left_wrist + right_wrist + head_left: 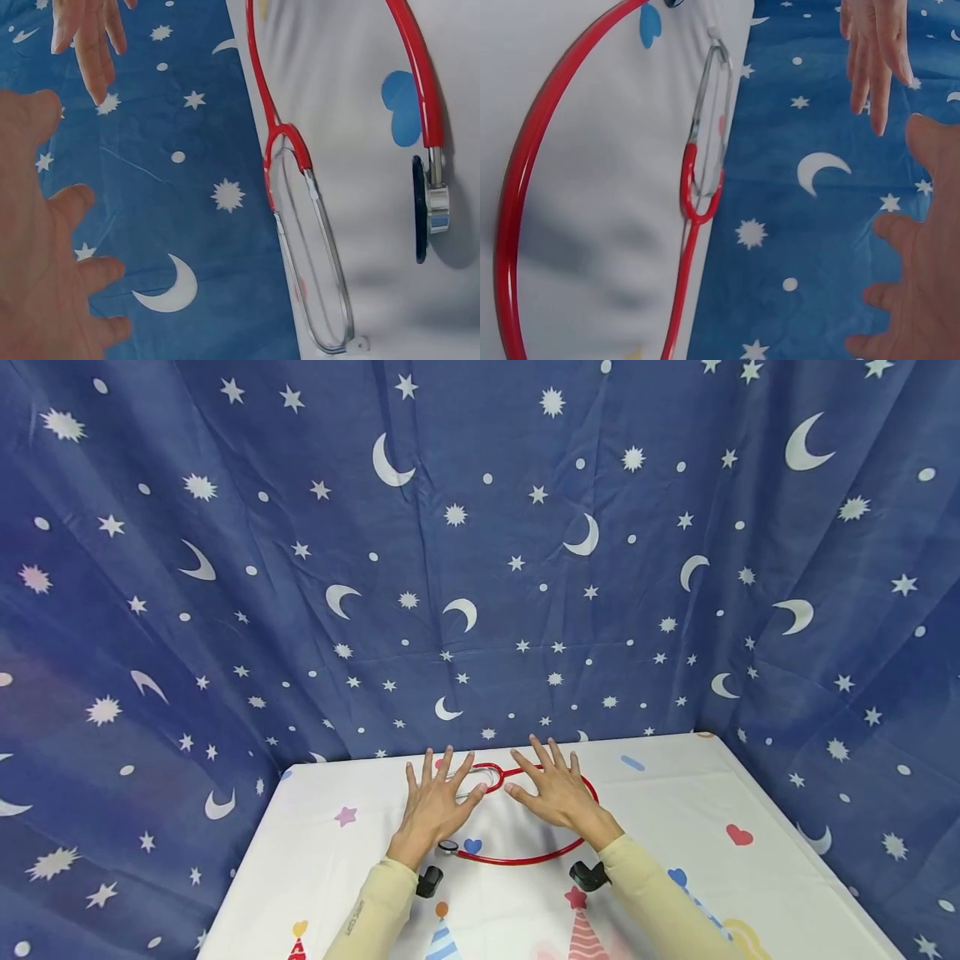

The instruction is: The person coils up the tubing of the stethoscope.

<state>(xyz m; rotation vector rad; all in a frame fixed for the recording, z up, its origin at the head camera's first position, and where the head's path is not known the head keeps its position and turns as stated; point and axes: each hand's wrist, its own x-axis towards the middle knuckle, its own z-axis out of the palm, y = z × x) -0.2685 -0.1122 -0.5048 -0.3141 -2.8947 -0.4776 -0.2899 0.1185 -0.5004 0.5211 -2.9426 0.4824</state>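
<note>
A red stethoscope (517, 862) lies in a loop on the white table. Its metal ear tubes (330, 255) and forked tubing are at the far side, partly hidden behind the hands in the head view. The round chest piece (436, 210) rests at the near left, beside a printed blue heart. My left hand (435, 806) hovers with spread fingers over the loop's left side, holding nothing. Over the right side, my right hand (557, 793) is likewise spread and holds nothing. In both wrist views the hands stand apart from the stethoscope.
The white tablecloth (660, 827) carries printed hearts, stars and party hats. A blue curtain (495, 568) with moons and stars hangs behind the table and along both sides. Black wrist devices (588, 876) show under the forearms.
</note>
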